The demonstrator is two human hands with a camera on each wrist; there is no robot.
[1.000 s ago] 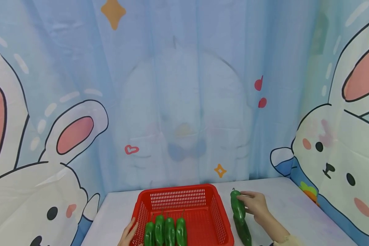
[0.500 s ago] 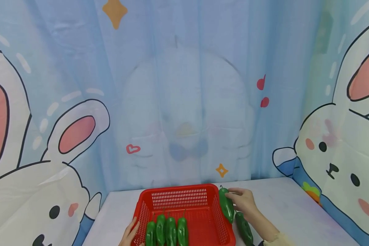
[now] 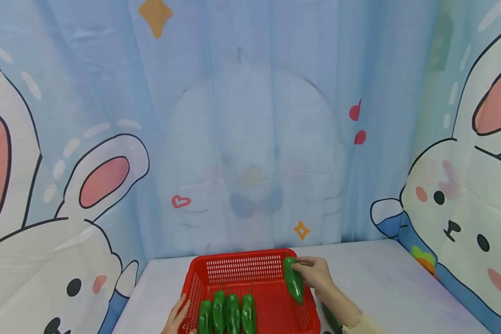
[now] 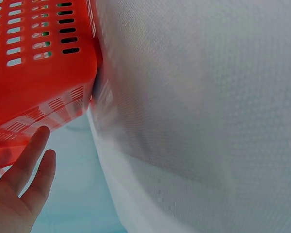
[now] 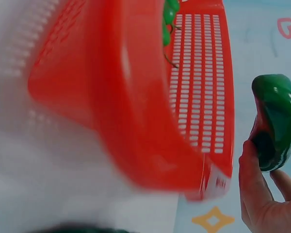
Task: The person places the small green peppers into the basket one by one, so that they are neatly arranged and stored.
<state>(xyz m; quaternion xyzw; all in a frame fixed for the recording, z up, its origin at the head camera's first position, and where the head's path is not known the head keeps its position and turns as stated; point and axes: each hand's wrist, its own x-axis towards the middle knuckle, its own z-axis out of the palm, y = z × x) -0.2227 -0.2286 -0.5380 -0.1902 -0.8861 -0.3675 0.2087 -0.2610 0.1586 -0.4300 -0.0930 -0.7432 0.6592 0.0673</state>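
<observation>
My right hand [image 3: 315, 274] pinches a glossy green chili pepper [image 3: 293, 280] by its upper part, over the right side of the red plastic basket [image 3: 271, 311]. The right wrist view shows the fingers and thumb on either side of this pepper [image 5: 276, 121], above the rim. At the basket's left side is my left hand [image 3: 176, 317], its fingers along the outer wall and the thumb tip over the rim. In the left wrist view two straight fingers of the left hand [image 4: 26, 184] show; the thumb is mostly hidden. Several green chili peppers [image 3: 233, 313] lie side by side inside the basket, stems away from me.
Another green pepper [image 3: 330, 319] lies on the white table [image 3: 394, 287] right of the basket, partly hidden by the right forearm. A blue curtain [image 3: 250, 116] with cartoon rabbits hangs behind the table.
My right hand has lifted the pepper from the table at the right and carried it left, past the basket's rim. The left hand stays at the basket's left side.
</observation>
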